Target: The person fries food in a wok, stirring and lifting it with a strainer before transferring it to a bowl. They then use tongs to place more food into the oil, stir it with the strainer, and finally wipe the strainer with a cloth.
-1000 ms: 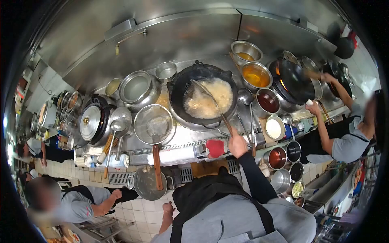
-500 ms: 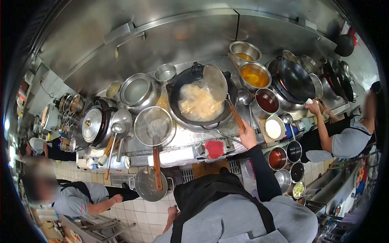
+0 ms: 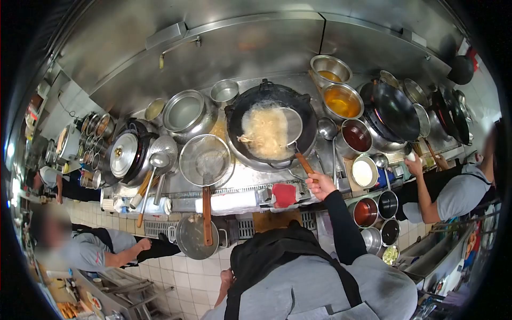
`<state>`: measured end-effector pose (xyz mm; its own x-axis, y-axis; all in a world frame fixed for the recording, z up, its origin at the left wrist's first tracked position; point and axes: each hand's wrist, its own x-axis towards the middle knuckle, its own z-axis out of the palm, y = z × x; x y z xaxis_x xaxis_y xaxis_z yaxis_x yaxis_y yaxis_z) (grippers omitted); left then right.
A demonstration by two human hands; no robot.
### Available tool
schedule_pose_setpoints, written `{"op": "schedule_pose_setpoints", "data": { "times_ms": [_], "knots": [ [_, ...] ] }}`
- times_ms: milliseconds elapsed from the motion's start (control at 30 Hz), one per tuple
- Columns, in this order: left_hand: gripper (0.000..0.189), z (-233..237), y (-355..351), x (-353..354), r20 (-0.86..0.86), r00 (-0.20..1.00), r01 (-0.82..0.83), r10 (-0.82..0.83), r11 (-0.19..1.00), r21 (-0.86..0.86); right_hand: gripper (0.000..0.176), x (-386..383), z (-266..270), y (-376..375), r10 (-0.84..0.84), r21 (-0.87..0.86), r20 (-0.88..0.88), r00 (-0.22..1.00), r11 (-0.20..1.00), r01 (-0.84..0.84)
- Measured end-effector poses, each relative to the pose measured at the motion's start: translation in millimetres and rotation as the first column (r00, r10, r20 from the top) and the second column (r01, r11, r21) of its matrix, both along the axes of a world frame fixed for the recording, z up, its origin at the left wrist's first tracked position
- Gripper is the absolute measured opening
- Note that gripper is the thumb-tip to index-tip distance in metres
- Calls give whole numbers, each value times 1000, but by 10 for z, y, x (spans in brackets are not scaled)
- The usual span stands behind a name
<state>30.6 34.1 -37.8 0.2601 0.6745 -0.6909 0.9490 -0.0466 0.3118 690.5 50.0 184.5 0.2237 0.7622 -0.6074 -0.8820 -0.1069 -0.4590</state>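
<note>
Dark, matt wok [image 3: 310,112], sooty at the rim. The ladle [image 3: 292,125] gleams as polished steel on a worn wooden handle (brown, dull). The brushed-steel backsplash [image 3: 240,48] shines softly, and a red cloth [image 3: 284,194] looks soft, unglossed.

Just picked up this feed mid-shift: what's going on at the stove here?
The camera wearer stands at a steel cooking line. Their right hand grips the wooden handle of a ladle, its bowl in the black wok of pale, bubbling food. The left hand hangs by their side; whether it holds anything is unclear. A strainer rests beside the wok. To the right, a co-worker stands by a second wok.
</note>
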Motion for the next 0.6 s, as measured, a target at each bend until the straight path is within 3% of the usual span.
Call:
{"op": "schedule_pose_setpoints", "data": {
  "times_ms": [33,100,267,300,400,433,500,600],
  "knots": [
    [27,5,7,60,115,928,-340,355,932,-128,16,-3,-10,33,30,54,-72,997,998,-26],
    [24,43,37,119,193,715,-618,672,736,-277,18,-18,-12,-11,37,63,-95,995,998,-31],
    [24,10,92,97,284,670,-645,686,727,-234,20,-289,715,-156,62,49,54,997,997,-65],
    [24,2,78,80,295,669,-644,683,730,-229,31,-314,764,-216,58,4,107,993,998,-59],
    [21,-85,10,-36,306,727,-571,615,788,-229,44,-504,1010,-213,42,-88,434,900,996,-4],
    [20,-143,-26,-113,306,765,-515,566,824,-238,52,-469,914,-235,110,-130,572,813,991,-43],
    [21,-146,-4,-135,225,875,-388,429,898,-206,51,-399,490,-147,41,-45,951,307,999,7],
    [24,-52,1,-105,22,990,-134,137,985,-106,52,-474,644,-65,62,-67,991,117,997,36]
  ]
}}
